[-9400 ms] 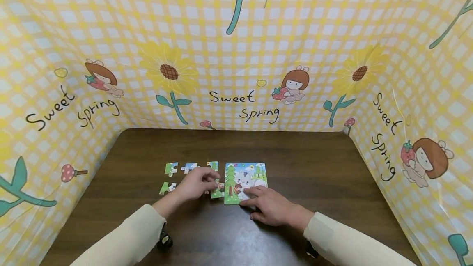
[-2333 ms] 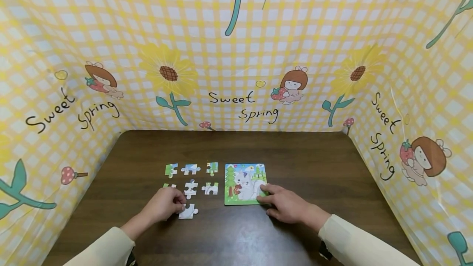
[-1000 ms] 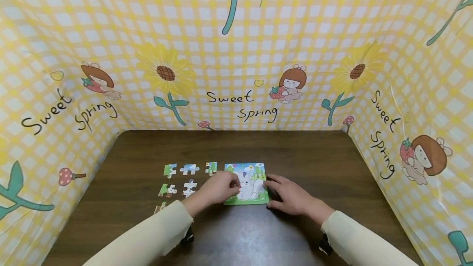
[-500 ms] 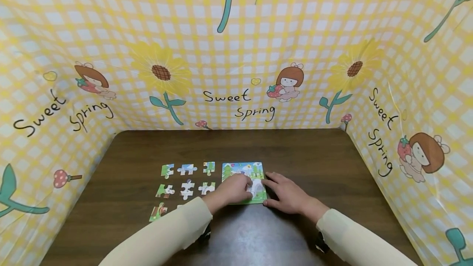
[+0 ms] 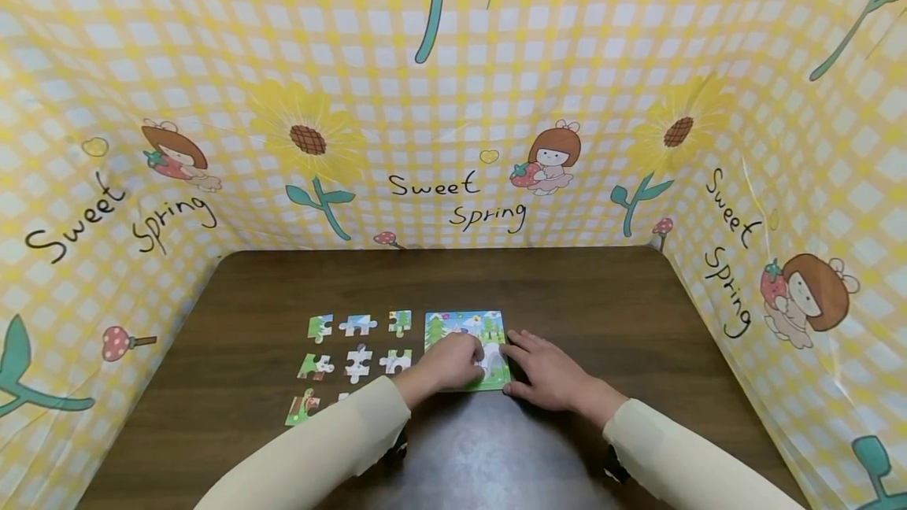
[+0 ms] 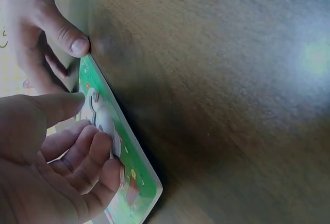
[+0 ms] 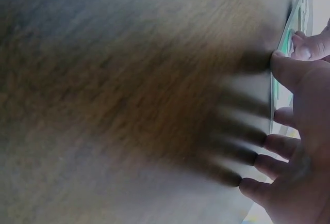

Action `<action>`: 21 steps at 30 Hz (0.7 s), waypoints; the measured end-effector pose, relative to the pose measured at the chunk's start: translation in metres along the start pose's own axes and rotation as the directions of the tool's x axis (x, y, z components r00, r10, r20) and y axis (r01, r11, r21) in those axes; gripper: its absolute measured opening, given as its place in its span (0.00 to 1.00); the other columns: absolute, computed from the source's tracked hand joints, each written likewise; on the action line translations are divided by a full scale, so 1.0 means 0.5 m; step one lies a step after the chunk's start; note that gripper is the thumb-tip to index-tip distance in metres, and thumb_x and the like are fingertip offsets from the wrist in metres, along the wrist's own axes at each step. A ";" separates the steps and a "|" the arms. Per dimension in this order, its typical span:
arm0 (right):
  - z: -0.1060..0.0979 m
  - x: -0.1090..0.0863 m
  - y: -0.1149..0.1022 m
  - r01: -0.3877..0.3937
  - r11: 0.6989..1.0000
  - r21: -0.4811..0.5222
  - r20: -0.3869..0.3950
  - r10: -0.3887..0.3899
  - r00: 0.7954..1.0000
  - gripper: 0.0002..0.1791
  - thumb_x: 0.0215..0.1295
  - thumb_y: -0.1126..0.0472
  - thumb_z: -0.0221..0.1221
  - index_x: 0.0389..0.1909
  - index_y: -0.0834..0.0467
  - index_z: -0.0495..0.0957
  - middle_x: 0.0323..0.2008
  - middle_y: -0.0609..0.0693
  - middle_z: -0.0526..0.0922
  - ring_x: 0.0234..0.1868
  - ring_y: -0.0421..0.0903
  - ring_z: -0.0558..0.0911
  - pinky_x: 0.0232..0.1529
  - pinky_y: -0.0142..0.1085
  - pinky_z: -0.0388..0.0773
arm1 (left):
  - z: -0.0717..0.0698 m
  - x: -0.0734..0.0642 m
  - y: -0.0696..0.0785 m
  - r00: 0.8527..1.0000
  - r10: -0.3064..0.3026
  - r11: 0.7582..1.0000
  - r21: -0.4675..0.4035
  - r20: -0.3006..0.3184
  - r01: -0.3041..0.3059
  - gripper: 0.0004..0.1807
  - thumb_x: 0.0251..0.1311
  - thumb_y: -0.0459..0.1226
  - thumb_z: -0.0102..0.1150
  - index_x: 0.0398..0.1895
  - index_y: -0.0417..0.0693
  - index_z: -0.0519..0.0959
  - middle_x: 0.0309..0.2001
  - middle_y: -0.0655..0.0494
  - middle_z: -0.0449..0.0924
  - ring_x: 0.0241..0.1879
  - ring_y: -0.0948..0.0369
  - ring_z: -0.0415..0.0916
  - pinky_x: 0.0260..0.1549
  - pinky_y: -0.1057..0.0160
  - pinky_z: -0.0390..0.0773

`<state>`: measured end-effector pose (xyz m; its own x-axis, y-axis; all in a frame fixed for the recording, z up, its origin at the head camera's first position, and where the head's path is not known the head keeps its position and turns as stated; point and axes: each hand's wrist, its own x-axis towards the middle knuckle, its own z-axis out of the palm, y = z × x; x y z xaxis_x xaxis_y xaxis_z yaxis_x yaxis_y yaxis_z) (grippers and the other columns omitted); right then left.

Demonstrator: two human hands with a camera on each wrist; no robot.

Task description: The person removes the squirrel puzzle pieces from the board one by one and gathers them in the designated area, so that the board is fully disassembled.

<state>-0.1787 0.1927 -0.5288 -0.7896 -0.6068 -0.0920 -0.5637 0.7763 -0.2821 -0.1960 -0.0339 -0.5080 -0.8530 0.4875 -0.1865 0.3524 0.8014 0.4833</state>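
The puzzle board (image 5: pixel 492 323), a squirrel picture with a green border, lies on the table. My left hand (image 5: pixel 449 359) is over its lower middle with fingers curled down. In the left wrist view, my fingertips (image 6: pixel 105 144) are at a pale area of the board crossed by dark gaps, the thumb a little apart; I cannot tell whether a puzzle piece is pinched there. My right hand (image 5: pixel 549 372) rests at the board's right edge with fairly straight fingers; its thumb (image 7: pixel 283 66) touches that edge in the right wrist view.
Loose puzzle pieces lie in spaced rows left of the board, including a top-left one (image 5: pixel 320 327), a middle white one (image 5: pixel 358 364) and a lower-left one (image 5: pixel 301 408). My left sleeve (image 5: pixel 333 439) hides part of the lowest row. Patterned cloth (image 5: pixel 453 101) surrounds the brown table (image 5: pixel 567 282).
My left hand has gone from the lowest row of loose pieces rightward onto the board, barely moving in the last half second. My right hand has drawn back from over the board to its edge.
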 end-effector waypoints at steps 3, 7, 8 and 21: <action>-0.003 0.003 -0.001 0.005 1.000 0.003 0.005 -0.005 1.000 0.38 0.70 0.41 0.62 0.74 0.55 0.68 0.77 0.62 0.63 0.77 0.63 0.63 0.73 0.56 0.63 | -0.001 0.002 0.000 1.000 -0.002 1.000 -0.031 -0.015 0.002 0.09 0.59 0.37 0.68 0.40 0.43 0.85 0.38 0.55 0.85 0.37 0.60 0.80 0.41 0.58 0.81; -0.005 0.007 -0.002 0.012 1.000 -0.006 0.017 -0.012 1.000 0.38 0.70 0.40 0.61 0.75 0.54 0.68 0.77 0.63 0.62 0.77 0.63 0.63 0.73 0.55 0.63 | -0.001 0.003 0.000 0.999 0.009 0.998 -0.065 -0.042 -0.011 0.07 0.56 0.36 0.69 0.35 0.44 0.82 0.30 0.59 0.80 0.30 0.63 0.75 0.35 0.61 0.77; -0.005 0.007 -0.002 0.014 1.000 -0.008 0.020 -0.014 1.000 0.38 0.70 0.40 0.61 0.75 0.54 0.68 0.77 0.63 0.62 0.77 0.63 0.63 0.73 0.55 0.63 | -0.001 0.002 0.000 0.999 0.007 0.997 -0.074 -0.045 -0.010 0.06 0.56 0.36 0.69 0.34 0.45 0.82 0.29 0.60 0.79 0.29 0.63 0.73 0.34 0.61 0.75; 0.000 0.006 -0.003 0.000 1.000 -0.012 0.037 0.001 0.999 0.38 0.71 0.41 0.60 0.76 0.54 0.67 0.78 0.63 0.60 0.77 0.63 0.62 0.74 0.55 0.63 | 0.012 0.005 -0.013 0.994 -0.041 0.977 -0.213 -0.105 0.018 0.08 0.58 0.36 0.71 0.29 0.51 0.80 0.26 0.62 0.79 0.27 0.66 0.74 0.32 0.64 0.76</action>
<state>-0.1803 0.1897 -0.5286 -0.7805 -0.6121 -0.1270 -0.5665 0.7785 -0.2701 -0.1982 -0.0359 -0.5166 -0.9023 0.4154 -0.1153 0.2471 0.7175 0.6512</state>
